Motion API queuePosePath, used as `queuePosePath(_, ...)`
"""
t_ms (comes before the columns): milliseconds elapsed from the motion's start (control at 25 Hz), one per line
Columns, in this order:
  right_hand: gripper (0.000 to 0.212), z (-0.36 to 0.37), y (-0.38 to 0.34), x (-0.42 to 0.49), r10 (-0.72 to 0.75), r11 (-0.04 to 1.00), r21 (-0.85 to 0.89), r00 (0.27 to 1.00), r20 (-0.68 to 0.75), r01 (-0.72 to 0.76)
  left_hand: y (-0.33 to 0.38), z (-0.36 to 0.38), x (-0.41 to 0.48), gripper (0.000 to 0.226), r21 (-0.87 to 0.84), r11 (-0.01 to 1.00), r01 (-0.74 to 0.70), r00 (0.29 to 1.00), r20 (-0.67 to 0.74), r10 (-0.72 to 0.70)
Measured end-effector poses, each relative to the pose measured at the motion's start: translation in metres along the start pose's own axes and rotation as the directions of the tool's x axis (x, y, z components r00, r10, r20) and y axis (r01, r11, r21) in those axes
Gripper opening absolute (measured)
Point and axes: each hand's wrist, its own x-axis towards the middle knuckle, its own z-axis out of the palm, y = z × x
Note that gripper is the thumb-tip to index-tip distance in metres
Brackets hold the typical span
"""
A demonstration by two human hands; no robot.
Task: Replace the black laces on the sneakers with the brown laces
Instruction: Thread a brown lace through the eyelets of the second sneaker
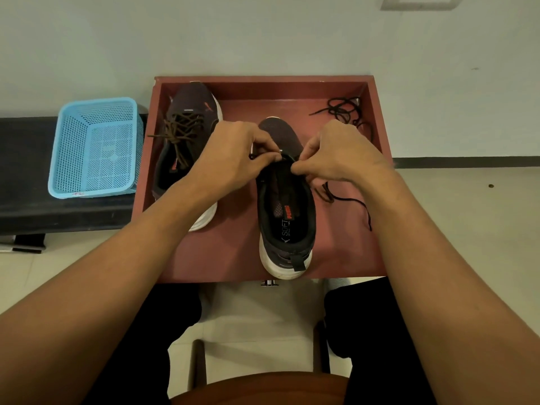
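Red-brown walled worktop (233, 258) against a pale wall: fingers (270, 154) of the left hand (233, 153) were pinched together on a lace end (252, 156) at the forward eyelets of the near sneaker (287, 247), while the right hand (344, 153) pinched the opposite eyelet edge. Its long axis ran straight away from the person, heel nearest, both hands equally near; a dark lace tail (347, 198) trailed to its right, and the insole (285, 226) read "SOFT" and "PUMA". Other sneaker (190, 109), far left, wore brown laces (179, 133); black laces (343, 109) lay heaped in the far right corner.
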Motion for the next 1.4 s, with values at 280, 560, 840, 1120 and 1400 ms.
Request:
queuePosePath(280, 0.010, -0.005, 0.005, 0.000, 0.045, 0.992, 0.114, 0.998, 0.051, -0.051, 0.011, 0.020, 0.003, 0.013, 0.067, 0.984, 0.163, 0.987, -0.023, -0.161)
queuePosePath(560, 0.009, -0.002, 0.007, 0.002, 0.047, 0.976, 0.211, 0.997, 0.066, -0.060, 0.019, 0.034, 0.001, 0.012, 0.021, 0.939, 0.343, 0.938, -0.061, -0.342)
queuePosePath(840, 0.009, 0.002, 0.008, 0.004, 0.060, 0.959, 0.272, 0.995, 0.083, -0.081, 0.019, 0.040, -0.004, 0.005, -0.113, 0.895, 0.431, 0.892, -0.095, -0.441)
queuePosePath(1120, 0.007, 0.004, 0.008, 0.007, 0.052, 0.964, 0.256, 0.994, 0.093, -0.074, 0.015, 0.043, -0.008, 0.004, -0.169, 0.884, 0.436, 0.884, -0.104, -0.456)
queuePosePath(1400, 0.006, 0.004, 0.010, 0.008, 0.050, 0.960, 0.269, 0.993, 0.103, -0.077, 0.019, 0.043, -0.008, 0.006, -0.121, 0.892, 0.436, 0.886, -0.115, -0.449)
